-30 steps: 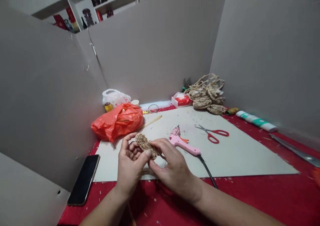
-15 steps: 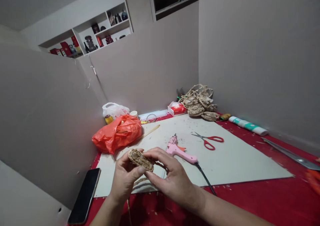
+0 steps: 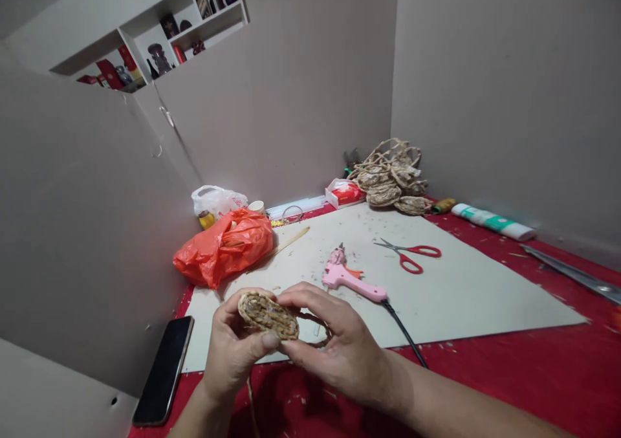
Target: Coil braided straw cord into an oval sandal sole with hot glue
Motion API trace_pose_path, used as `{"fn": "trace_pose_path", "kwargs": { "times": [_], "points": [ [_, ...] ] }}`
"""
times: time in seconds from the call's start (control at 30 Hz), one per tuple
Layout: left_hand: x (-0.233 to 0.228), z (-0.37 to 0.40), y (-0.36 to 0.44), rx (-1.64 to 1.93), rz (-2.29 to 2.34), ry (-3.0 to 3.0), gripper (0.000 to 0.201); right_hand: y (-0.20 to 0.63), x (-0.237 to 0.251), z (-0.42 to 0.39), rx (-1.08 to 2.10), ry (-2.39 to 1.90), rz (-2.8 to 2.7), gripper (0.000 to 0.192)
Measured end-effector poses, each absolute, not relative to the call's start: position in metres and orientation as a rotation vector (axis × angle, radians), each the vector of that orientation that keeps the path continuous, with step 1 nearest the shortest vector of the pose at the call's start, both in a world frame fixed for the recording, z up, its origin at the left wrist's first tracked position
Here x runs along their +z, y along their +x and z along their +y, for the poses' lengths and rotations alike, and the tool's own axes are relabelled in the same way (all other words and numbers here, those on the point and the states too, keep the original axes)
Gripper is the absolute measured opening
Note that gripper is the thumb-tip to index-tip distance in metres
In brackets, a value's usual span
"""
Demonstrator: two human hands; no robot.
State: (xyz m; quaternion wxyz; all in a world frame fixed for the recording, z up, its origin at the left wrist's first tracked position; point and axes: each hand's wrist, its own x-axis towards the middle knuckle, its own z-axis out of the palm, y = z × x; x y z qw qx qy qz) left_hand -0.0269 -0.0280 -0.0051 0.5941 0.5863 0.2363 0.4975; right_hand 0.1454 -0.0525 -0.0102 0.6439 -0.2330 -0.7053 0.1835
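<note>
Between my two hands is a small oval coil of tan braided straw cord, its flat side turned toward me. My left hand wraps round its left end, with the thumb pressed along the lower edge. The fingertips and thumb of my right hand pinch its right end. A loop of the same cord runs from the coil into my right palm, and a loose strand hangs below my left hand. Just beyond lies a pink hot glue gun with a black cable.
Red-handled scissors lie on the white board. At left are an orange plastic bag and a phone. Bundles of straw cord pile up in the back corner. Large shears and a green-white roll lie right.
The coil has turned a little and shifted slightly left and down in view, still between both hands. The cord loop by my right hand shows wider. The camera view has tilted down.
</note>
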Motion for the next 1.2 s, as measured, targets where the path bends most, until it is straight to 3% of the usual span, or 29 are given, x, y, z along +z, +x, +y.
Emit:
{"fn": "trace_pose_path", "kwargs": {
  "times": [0.23,0.37,0.53,0.83,1.2],
  "points": [
    [0.002,-0.029,-0.017,1.272,0.663,1.303,0.049,0.147,-0.012,-0.049,0.319,-0.599,-1.606,0.039],
    [0.009,-0.028,-0.013,1.387,0.704,1.266,0.031,0.151,-0.008,-0.049,0.363,-0.548,-1.606,0.032],
    [0.007,-0.027,-0.014,1.355,0.763,1.3,0.023,0.151,-0.004,-0.046,0.532,-0.656,-1.498,0.008],
    [0.006,-0.03,-0.013,1.323,0.779,1.325,0.024,0.153,-0.003,-0.045,0.967,-0.691,-1.338,0.008],
    [0.004,-0.027,-0.016,1.282,0.807,1.384,0.02,0.158,0.0,-0.038,1.257,-0.704,-1.251,0.009]
  ]
}}
